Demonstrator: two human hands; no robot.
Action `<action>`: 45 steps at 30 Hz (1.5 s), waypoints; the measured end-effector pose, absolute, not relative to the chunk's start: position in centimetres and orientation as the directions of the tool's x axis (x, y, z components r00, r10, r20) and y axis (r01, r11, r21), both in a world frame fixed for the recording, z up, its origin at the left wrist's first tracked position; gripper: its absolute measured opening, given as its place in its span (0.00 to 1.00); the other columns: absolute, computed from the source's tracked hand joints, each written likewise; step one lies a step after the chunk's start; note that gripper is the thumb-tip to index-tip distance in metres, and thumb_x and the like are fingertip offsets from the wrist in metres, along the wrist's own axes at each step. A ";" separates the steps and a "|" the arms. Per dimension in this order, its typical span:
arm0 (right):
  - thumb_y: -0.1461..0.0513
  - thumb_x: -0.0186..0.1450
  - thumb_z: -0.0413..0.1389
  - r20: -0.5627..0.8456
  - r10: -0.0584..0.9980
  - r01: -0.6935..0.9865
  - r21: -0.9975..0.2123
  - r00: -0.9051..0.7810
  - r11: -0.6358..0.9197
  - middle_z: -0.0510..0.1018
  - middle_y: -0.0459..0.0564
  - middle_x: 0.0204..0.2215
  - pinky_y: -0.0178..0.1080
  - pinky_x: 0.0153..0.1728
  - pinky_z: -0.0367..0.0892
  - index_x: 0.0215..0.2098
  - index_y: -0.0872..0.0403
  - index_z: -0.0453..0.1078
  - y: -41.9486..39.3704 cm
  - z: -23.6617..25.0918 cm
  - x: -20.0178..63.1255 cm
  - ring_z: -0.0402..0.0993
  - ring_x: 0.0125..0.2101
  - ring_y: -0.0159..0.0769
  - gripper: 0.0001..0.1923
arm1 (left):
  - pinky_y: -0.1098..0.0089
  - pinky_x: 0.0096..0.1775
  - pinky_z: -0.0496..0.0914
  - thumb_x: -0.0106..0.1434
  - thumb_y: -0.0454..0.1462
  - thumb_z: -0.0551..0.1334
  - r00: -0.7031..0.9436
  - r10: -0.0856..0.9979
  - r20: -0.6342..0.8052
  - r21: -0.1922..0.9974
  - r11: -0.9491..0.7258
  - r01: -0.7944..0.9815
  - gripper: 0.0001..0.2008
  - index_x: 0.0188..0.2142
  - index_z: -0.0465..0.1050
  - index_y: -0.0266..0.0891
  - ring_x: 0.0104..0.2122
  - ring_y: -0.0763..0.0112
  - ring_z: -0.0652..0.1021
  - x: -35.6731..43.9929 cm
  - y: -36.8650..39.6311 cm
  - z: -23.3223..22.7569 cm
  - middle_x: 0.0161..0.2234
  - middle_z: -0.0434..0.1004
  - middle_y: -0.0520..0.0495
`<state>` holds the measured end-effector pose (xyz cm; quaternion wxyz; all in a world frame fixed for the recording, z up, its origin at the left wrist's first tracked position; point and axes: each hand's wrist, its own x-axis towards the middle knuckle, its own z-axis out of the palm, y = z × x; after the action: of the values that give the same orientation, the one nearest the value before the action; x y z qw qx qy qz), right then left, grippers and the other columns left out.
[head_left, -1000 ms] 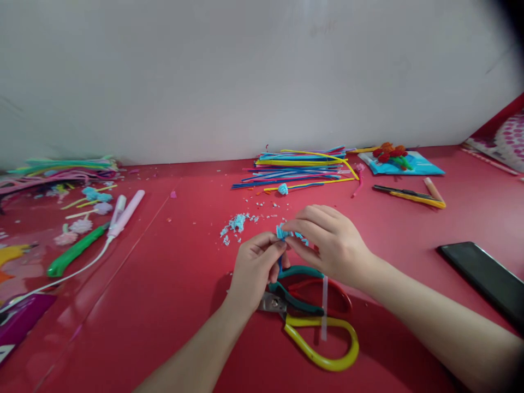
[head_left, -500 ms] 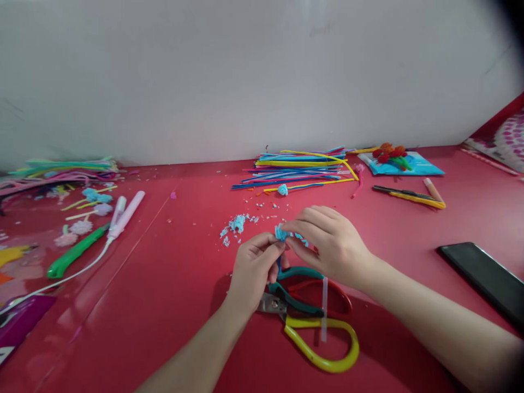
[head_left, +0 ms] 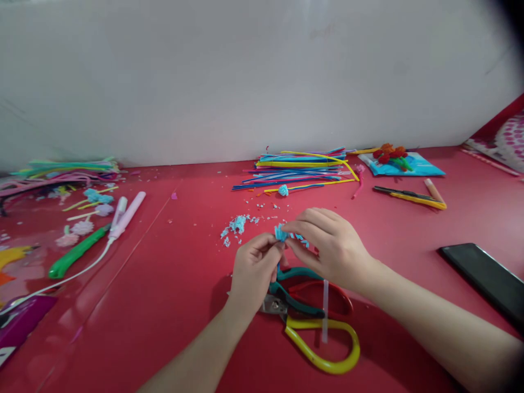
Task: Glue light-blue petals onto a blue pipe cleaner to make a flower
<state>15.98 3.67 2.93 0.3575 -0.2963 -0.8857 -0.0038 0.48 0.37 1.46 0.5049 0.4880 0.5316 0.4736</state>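
Between my two hands is a light-blue fuzzy pipe-cleaner flower (head_left: pixel 280 233) on a darker blue stem. My left hand (head_left: pixel 252 270) pinches it from below, near the stem. From the right, my right hand (head_left: pixel 333 243) has thumb and fingers closed at the flower's edge; its fingertips partly cover it. Under the hands lie scissors with a yellow handle (head_left: pixel 355 344), with teal and red handles (head_left: pixel 297 305) overlapping beside them. A clear glue stick (head_left: pixel 325 322) lies across the handles. Light-blue fluff clippings (head_left: pixel 237 224) are scattered beyond my left hand.
Pipe cleaners (head_left: pixel 303 169) lie bundled by the wall, a small blue pompom (head_left: pixel 283 190) before them. At left are a pink corded tool (head_left: pixel 129 215) and a green-handled tool (head_left: pixel 77 251). A craft knife (head_left: pixel 409 197) and black phone (head_left: pixel 483 278) lie at right.
The hands keep nearly the same pose around the blue flower. The whole view has shifted very slightly; nothing on the table has visibly moved.
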 end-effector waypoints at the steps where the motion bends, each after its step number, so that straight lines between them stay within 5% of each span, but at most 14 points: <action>1: 0.64 0.64 0.50 0.638 0.521 0.526 -0.206 -0.567 0.825 0.73 0.51 0.31 0.38 0.33 0.62 0.39 0.57 0.69 3.7 3.0 16.0 0.65 0.31 0.35 0.08 | 0.79 0.15 0.53 0.58 0.37 0.58 -0.013 0.997 -0.079 0.996 0.079 0.038 0.10 0.21 0.64 0.38 0.11 0.83 0.60 0.5 0.4 1.4 0.15 0.67 0.56; 34: 0.67 0.63 0.49 0.617 0.596 0.533 -0.315 -0.514 0.785 0.73 0.51 0.32 0.38 0.34 0.63 0.39 0.55 0.67 3.2 2.5 15.6 0.67 0.32 0.35 0.07 | 0.78 0.17 0.55 0.60 0.36 0.56 -0.018 1.000 -0.003 0.990 0.006 0.144 0.10 0.22 0.63 0.39 0.13 0.82 0.60 0.3 0.2 0.7 0.16 0.61 0.58; 41: 0.67 0.61 0.51 0.675 0.622 0.450 -0.447 -0.398 0.773 0.70 0.47 0.30 0.34 0.30 0.63 0.40 0.55 0.66 2.8 4.2 16.2 0.64 0.28 0.30 0.08 | 0.79 0.16 0.55 0.61 0.40 0.57 0.006 1.000 0.011 1.000 -0.011 0.027 0.09 0.26 0.67 0.38 0.12 0.83 0.61 0.2 0.4 0.6 0.15 0.64 0.58; 45: 0.67 0.62 0.50 0.638 0.705 0.612 -0.434 -0.310 0.661 0.69 0.45 0.28 0.33 0.30 0.62 0.36 0.54 0.66 3.1 5.7 18.0 0.66 0.27 0.29 0.06 | 0.79 0.17 0.57 0.62 0.41 0.56 0.005 1.000 0.024 0.998 -0.024 0.058 0.10 0.28 0.69 0.38 0.13 0.82 0.63 0.1 0.3 0.7 0.16 0.66 0.56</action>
<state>18.02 3.12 5.69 0.4228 -0.4078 -0.8074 0.0553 0.07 0.27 0.74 0.4802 0.5214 0.5073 0.4901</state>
